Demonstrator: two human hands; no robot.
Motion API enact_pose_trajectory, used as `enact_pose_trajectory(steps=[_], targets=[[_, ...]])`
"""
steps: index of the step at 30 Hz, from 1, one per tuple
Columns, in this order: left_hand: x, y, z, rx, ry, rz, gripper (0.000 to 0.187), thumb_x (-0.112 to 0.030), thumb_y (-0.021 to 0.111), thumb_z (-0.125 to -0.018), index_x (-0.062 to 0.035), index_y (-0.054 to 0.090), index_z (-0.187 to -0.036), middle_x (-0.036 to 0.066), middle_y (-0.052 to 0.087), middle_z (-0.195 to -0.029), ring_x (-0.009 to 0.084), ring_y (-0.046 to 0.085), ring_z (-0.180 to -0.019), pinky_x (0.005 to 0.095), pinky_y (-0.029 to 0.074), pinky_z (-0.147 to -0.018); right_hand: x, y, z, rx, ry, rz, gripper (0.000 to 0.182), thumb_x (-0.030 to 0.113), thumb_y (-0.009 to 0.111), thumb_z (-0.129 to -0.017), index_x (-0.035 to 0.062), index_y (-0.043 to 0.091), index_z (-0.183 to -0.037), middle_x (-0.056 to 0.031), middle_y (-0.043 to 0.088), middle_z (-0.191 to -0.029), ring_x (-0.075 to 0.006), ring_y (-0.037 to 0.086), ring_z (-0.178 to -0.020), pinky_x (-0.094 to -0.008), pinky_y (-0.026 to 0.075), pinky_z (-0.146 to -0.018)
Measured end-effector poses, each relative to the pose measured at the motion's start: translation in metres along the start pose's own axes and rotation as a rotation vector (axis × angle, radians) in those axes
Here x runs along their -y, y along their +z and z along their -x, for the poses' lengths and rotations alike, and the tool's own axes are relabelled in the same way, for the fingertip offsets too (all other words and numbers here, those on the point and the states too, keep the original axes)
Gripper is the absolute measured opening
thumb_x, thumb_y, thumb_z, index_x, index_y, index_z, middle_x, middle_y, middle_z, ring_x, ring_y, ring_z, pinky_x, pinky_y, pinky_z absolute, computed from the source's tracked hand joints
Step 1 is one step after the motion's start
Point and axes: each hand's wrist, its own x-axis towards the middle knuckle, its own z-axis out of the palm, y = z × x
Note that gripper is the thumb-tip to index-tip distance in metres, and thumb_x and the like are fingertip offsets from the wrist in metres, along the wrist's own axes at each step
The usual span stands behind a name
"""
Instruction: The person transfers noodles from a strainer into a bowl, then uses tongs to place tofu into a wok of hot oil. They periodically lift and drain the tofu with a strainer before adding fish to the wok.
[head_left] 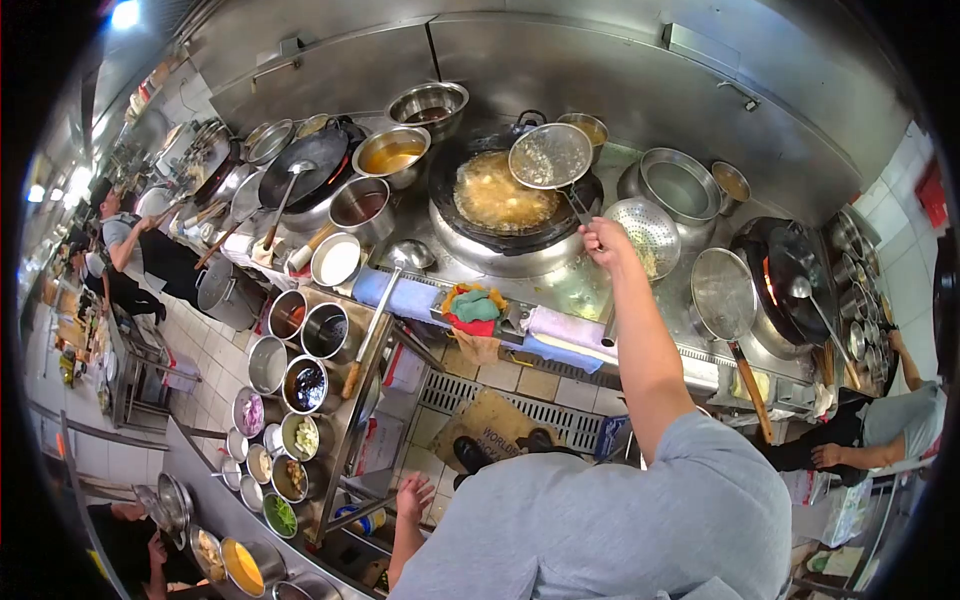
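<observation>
My right hand (pixel 605 243) is closed round the handle of a round mesh strainer (pixel 550 156). The strainer is over the right side of a wok (pixel 442 190), which holds bubbling golden liquid (pixel 497 195) with pale pieces in it. Just to the right of my hand lies a perforated ladle (pixel 648 228), with some bits in its bowl. Low in front of my body, my left hand (pixel 412 497) hangs with fingers loosely apart and nothing in it. It is nearest to the rack of ingredient pots.
Steel bowls (pixel 397 152) and a pot (pixel 680 183) flank the wok. A ladle (pixel 372 330) and colourful cloths (pixel 474 307) lie along the front edge. Ingredient containers (pixel 303 385) stand at left. Another strainer (pixel 724 294) rests at right; other people (pixel 900 430) stand at both sides.
</observation>
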Motion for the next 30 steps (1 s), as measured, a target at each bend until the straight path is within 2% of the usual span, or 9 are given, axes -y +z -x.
enact_pose_trajectory(steps=[4,5,8,9,12,14,16,20,30], targets=[[0.027,-0.024,0.012,-0.038,-0.057,-0.074,0.033,-0.032,0.051,-0.082,-0.0151,0.045,-0.109,0.007,0.053,-0.11,0.0244,0.054,-0.091,0.0372,0.042,-0.069,0.018,-0.025,0.02,0.095,-0.176,0.254,0.029,0.002,0.036,-0.084,0.0042,0.036,-0.113,-0.0111,0.049,-0.072,-0.0084,0.036,-0.044,-0.0205,0.029,-0.034],[0.026,-0.024,0.012,-0.037,-0.05,-0.075,0.033,-0.032,0.051,-0.082,-0.0151,0.045,-0.109,0.007,0.053,-0.11,0.0244,0.054,-0.091,0.0372,0.042,-0.069,0.022,-0.023,0.025,-0.015,-0.246,0.432,0.036,0.008,0.036,-0.087,0.0045,0.034,-0.123,-0.0092,0.051,-0.071,-0.0085,0.037,-0.044,-0.021,0.03,-0.035],[0.033,-0.037,0.018,-0.074,-0.053,-0.019,0.033,-0.032,0.053,-0.081,-0.0127,0.044,-0.106,0.009,0.053,-0.104,0.0246,0.054,-0.09,0.0384,0.043,-0.066,0.037,-0.017,0.055,-0.154,-0.354,0.691,0.041,0.011,0.037,-0.087,0.0053,0.031,-0.127,-0.0071,0.052,-0.071,-0.0087,0.039,-0.045,-0.0212,0.031,-0.036],[0.036,-0.048,0.01,0.023,-0.042,0.041,0.033,-0.033,0.052,-0.082,-0.0136,0.044,-0.107,0.008,0.052,-0.105,0.0244,0.054,-0.09,0.0384,0.043,-0.066,0.039,-0.021,0.06,-0.161,-0.385,0.728,0.037,0.013,0.039,-0.087,0.0042,0.036,-0.123,-0.0056,0.053,-0.071,-0.0086,0.039,-0.045,-0.0213,0.032,-0.036],[0.03,-0.047,0.007,-0.092,-0.044,0.08,0.033,-0.034,0.051,-0.082,-0.015,0.044,-0.108,0.006,0.052,-0.106,0.0239,0.053,-0.09,0.0381,0.042,-0.066,0.039,-0.034,0.084,-0.01,-0.336,0.712,0.035,0.013,0.04,-0.086,0.0041,0.038,-0.12,-0.0048,0.052,-0.071,-0.0077,0.038,-0.045,-0.0209,0.031,-0.036],[0.027,-0.045,0.002,-0.052,0.0,0.128,0.033,-0.034,0.049,-0.083,-0.0164,0.044,-0.11,0.004,0.052,-0.106,0.0235,0.053,-0.09,0.0389,0.041,-0.071,0.033,-0.031,0.106,0.025,-0.28,0.673,0.031,0.013,0.041,-0.086,0.0048,0.041,-0.116,-0.0042,0.051,-0.071,-0.0066,0.037,-0.044,-0.0196,0.029,-0.035],[0.011,-0.027,0.004,-0.091,0.003,0.025,0.034,-0.035,0.048,-0.083,-0.0167,0.045,-0.112,0.003,0.053,-0.104,0.0231,0.053,-0.09,0.0392,0.04,-0.074,0.022,-0.044,0.101,0.113,-0.166,0.491,0.029,0.013,0.041,-0.086,0.0063,0.043,-0.114,-0.0036,0.05,-0.072,-0.0057,0.034,-0.044,-0.0183,0.027,-0.035],[0.0,-0.007,0.007,-0.084,0.013,0.013,0.031,-0.032,0.047,-0.084,-0.0169,0.047,-0.111,0.003,0.054,-0.105,0.0225,0.053,-0.091,0.0396,0.039,-0.076,0.008,-0.055,0.084,0.329,-0.07,0.53,0.029,0.012,0.042,-0.087,0.0071,0.042,-0.115,-0.0041,0.05,-0.072,-0.0054,0.032,-0.044,-0.0173,0.025,-0.034],[0.01,-0.02,0.029,-0.141,-0.011,0.036,0.028,-0.03,0.048,-0.083,-0.0174,0.047,-0.108,0.004,0.055,-0.103,0.023,0.055,-0.087,0.0378,0.04,-0.071,0.061,-0.058,0.056,0.332,-0.055,1.012,0.039,0.011,0.044,-0.085,0.0094,0.039,-0.124,-0.0032,0.051,-0.07,-0.0045,0.031,-0.04,-0.0179,0.023,-0.033]])
